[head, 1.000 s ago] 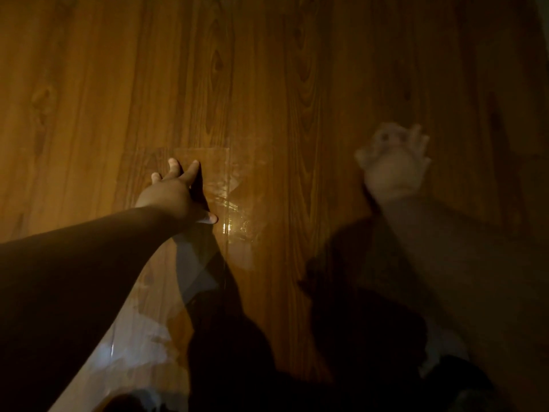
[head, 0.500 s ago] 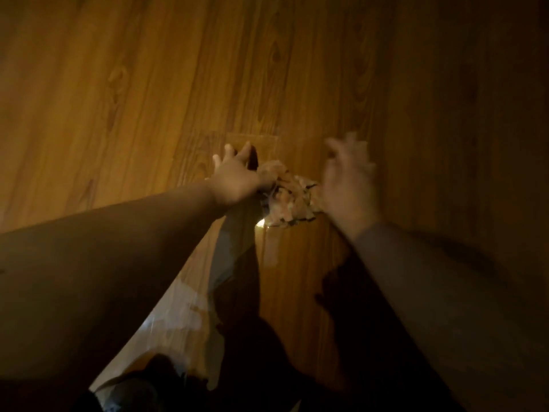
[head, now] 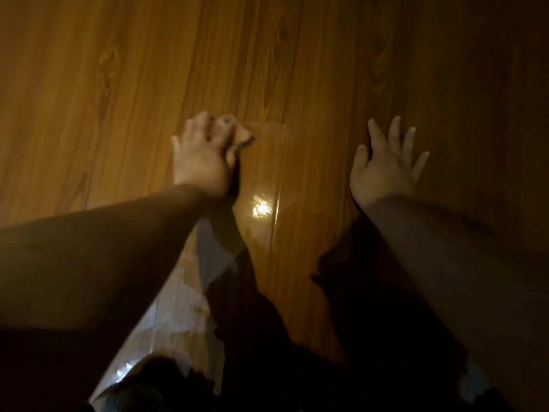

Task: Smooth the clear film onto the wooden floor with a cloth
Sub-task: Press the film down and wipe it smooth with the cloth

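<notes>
- Head view: left hand (head: 205, 165) grips cloth (head: 243, 135) at far end of clear film (head: 261, 179).
- Film's long axis runs toward the person.
- Right hand (head: 386, 171) splayed, empty, over wooden floor (head: 89, 84).

The clear film (head: 261, 168) lay as a long glossy strip on the wooden floor (head: 89, 84), far end flat, near end patchy. The cloth (head: 244, 135), pale and bunched, sat at its far left corner.

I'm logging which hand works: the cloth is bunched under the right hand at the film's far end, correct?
No. The head view shows the cloth bunched under the left hand at the clear film's far end; the right hand is open, fingers spread, beside the film.
</notes>
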